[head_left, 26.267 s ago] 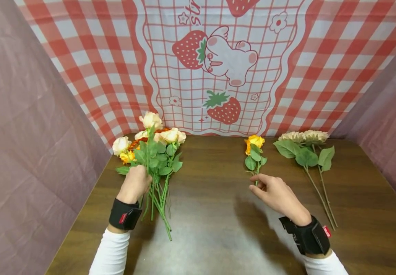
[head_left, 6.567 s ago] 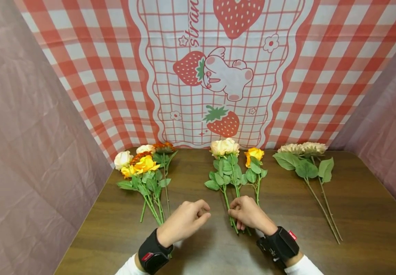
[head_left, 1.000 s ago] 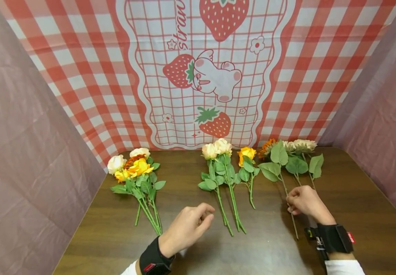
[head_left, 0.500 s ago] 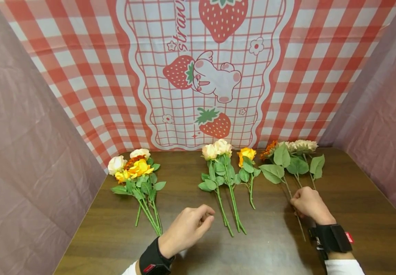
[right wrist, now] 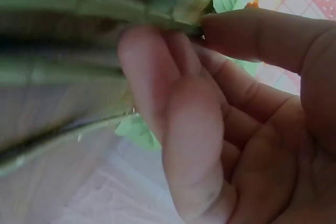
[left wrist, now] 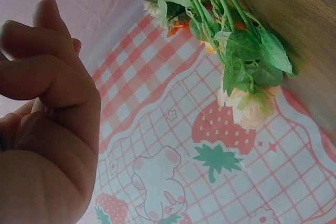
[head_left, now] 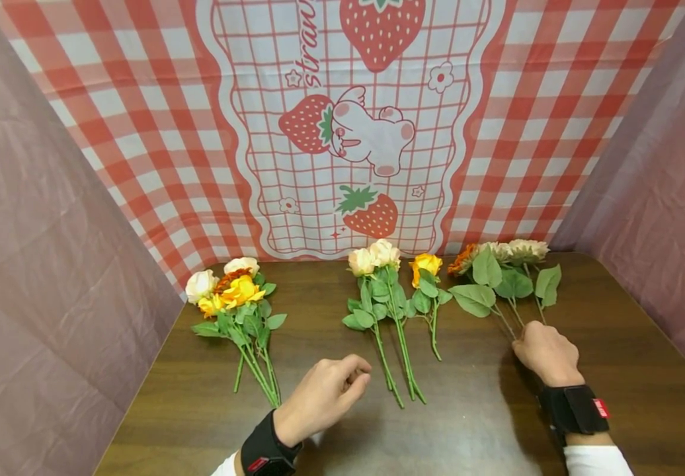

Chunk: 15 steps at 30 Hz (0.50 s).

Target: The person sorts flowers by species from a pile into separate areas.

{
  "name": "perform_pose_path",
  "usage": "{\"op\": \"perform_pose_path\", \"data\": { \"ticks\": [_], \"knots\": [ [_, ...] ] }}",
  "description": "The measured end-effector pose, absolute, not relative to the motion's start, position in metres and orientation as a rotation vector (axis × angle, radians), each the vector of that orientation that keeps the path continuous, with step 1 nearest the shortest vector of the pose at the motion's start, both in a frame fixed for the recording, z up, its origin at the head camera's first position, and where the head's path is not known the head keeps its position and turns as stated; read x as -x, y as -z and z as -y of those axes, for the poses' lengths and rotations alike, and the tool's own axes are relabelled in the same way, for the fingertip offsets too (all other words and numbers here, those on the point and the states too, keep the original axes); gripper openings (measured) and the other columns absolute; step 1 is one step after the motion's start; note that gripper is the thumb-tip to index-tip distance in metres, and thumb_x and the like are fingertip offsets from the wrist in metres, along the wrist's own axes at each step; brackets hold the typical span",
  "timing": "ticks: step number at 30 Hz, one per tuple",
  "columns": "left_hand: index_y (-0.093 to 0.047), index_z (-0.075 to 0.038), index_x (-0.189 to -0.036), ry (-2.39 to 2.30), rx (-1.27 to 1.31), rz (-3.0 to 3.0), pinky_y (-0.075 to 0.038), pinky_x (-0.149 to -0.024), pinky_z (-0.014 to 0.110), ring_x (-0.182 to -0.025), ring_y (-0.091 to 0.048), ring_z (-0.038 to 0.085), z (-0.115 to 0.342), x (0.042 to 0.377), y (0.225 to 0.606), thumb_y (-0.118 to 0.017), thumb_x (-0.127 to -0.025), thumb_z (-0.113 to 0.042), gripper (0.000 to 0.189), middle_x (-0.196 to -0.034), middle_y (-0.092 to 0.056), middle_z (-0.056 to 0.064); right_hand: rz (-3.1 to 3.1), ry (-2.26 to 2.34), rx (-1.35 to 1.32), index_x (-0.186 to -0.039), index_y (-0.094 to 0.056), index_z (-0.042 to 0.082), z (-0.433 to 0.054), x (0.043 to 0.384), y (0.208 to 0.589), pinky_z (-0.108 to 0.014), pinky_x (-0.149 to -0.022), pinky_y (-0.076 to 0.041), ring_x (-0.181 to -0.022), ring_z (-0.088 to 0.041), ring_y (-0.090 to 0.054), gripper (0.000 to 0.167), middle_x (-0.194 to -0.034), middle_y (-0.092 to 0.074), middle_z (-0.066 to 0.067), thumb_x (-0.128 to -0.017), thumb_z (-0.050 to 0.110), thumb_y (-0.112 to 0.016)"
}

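My right hand pinches the stem of an orange flower between thumb and fingers. The flower's leafy stem lies beside two cream, many-petalled flowers at the right of the table. In the right wrist view, several blurred stems run close to the fingers. My left hand hovers loosely curled over the front middle and holds nothing. Nearest to it lie pale peach roses with long green stems, and a single yellow-orange rose to their right.
A mixed bunch of white, yellow and rust-coloured flowers lies at the left of the brown wooden table. A red checked cloth with strawberries hangs behind. Pinkish drapes close both sides.
Earlier, the peach roses and then the orange flower left the left bunch for the middle and right. In the last second my right hand has swung the orange flower's stem end rightward; my left stays put.
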<state>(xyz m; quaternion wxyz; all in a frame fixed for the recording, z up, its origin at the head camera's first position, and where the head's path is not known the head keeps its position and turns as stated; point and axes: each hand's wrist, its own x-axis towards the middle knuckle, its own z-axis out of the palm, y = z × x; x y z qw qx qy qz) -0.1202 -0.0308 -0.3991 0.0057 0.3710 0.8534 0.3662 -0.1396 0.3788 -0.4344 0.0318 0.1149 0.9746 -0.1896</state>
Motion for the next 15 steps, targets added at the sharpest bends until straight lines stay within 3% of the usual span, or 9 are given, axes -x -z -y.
{"op": "perform_pose_path", "data": {
  "ticks": [15],
  "knots": [
    [-0.069,-0.011,-0.105,-1.095,-1.028,-2.788,-0.040,-0.052,0.017,-0.053,-0.045,-0.005,0.063,0.124,0.397,-0.059,-0.099,-0.015,0.012,-0.071,-0.061,-0.011,-3.020,0.541,-0.364,-0.071,-0.060,-0.004,-0.382,0.136,0.430,-0.051,-0.047,-0.043,-0.061,-0.042,-0.061,0.015,-0.071,-0.061,-0.027,-0.081,0.007,-0.055]
  ]
}}
